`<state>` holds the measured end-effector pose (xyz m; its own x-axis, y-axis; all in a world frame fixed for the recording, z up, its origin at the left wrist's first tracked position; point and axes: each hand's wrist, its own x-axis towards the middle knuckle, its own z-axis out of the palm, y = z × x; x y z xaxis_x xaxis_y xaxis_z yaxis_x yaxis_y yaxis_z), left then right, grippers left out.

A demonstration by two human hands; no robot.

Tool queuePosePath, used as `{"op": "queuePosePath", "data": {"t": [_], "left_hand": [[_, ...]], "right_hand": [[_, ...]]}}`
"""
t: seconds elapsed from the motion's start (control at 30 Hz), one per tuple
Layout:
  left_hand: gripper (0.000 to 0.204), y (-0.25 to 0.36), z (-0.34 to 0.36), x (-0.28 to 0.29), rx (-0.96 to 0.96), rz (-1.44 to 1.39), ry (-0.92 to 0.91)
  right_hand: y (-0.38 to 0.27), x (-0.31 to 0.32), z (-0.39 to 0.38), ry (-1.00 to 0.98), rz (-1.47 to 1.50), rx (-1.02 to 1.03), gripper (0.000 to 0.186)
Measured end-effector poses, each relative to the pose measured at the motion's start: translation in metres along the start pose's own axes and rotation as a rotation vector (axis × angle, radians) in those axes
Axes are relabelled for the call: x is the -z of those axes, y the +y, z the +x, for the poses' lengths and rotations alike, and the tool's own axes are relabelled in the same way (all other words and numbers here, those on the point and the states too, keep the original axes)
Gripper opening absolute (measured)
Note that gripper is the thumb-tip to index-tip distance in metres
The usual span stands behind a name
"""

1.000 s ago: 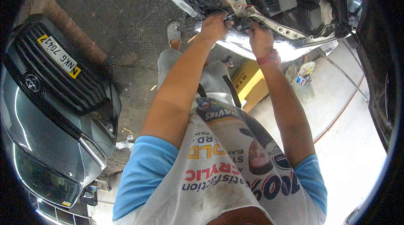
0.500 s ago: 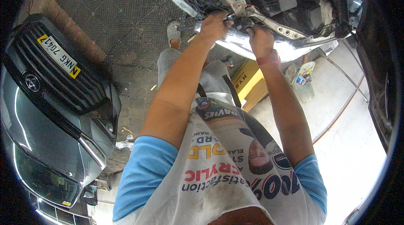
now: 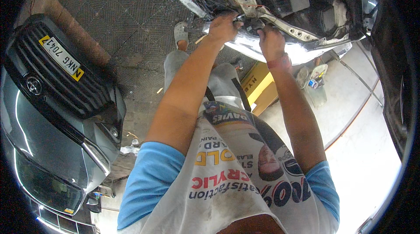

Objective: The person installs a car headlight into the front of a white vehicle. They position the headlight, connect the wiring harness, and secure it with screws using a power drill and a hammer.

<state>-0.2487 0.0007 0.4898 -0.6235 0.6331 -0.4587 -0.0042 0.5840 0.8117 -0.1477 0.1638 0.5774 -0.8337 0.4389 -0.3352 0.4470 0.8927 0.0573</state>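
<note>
Right hand (image 3: pixel 272 43), slightly shifted, bends beside a curved, perforated rail (image 3: pixel 285 26).

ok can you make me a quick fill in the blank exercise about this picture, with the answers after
1. Of the left hand and the right hand, the ____ one is nearer in the picture to the gray clog.
2. The red wristband is on the person's ____ wrist.
3. The person's short sleeves are light ____.
4. The dark gray car stands toward the ____ edge of the picture.

Missing words: left; right; blue; left
</note>
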Motion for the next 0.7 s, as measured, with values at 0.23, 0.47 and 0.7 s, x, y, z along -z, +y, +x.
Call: {"op": "queuePosePath", "data": {"t": [0.23,0.47,0.7], "left_hand": [[0.05,-0.01,0.004,-0.01,-0.072,-0.019,0.097],[0.055,-0.011,0.005,-0.01,-0.049,-0.016,0.069],[0.053,-0.003,0.002,-0.002,0.003,-0.011,0.013]], "right_hand": [[-0.017,0.015,0.001,0.023,0.026,0.049,0.022],[-0.004,0.015,-0.004,0.0,0.023,0.06,0.02],[-0.001,0.013,-0.005,-0.021,0.059,0.029,0.016]]}}
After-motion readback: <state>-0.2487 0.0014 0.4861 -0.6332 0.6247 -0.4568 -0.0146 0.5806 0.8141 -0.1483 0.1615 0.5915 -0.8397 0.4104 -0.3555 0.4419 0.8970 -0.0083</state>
